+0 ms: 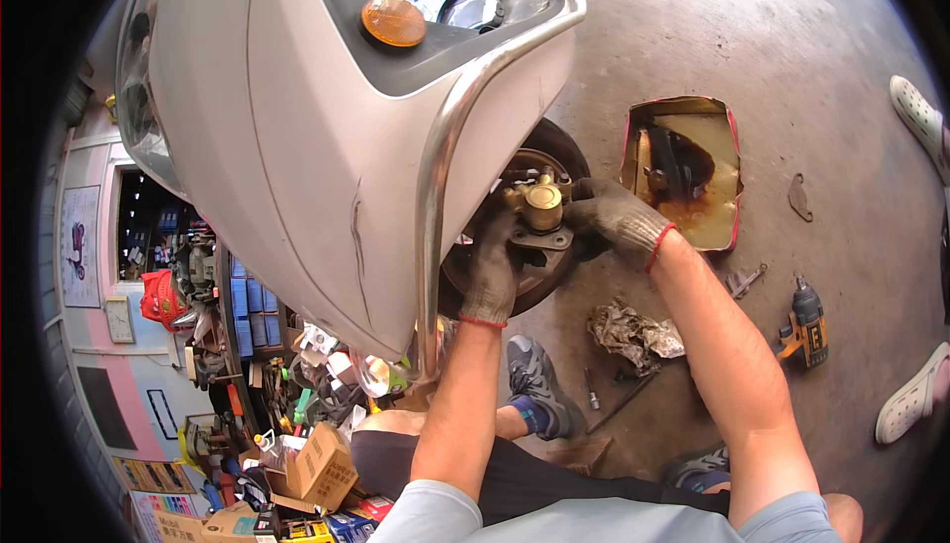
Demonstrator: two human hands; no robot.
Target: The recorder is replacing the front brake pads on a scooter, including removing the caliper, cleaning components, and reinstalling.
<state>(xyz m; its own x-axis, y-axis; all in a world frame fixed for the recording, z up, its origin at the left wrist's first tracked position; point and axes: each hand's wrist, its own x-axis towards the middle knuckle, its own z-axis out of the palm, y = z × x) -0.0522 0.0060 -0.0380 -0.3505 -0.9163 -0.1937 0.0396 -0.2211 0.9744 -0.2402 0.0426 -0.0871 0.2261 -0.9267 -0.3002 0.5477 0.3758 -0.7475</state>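
Note:
A gold-coloured brake caliper (542, 209) with a round piston housing sits in front of the wheel (569, 152) of a white scooter (317, 108). Both my hands wear dirty grey knit gloves with red cuffs. Wrapped round the caliper's left side is my left hand (492, 271), its fingertips partly hidden behind the metal. My right hand (616, 215) closes its fingers on the caliper's right edge; whether a small part is also between them cannot be seen. Below the piston housing a flat metal bracket (542, 238) shows.
On the floor to the right lie an oily tray (734, 162), a brake pad plate (800, 197), a cordless driver (807, 325), a crumpled rag (628, 335) and a socket tool (593, 390). Cartons (325, 469) and clutter crowd the left. Another person's pale clogs (912, 395) stand far right.

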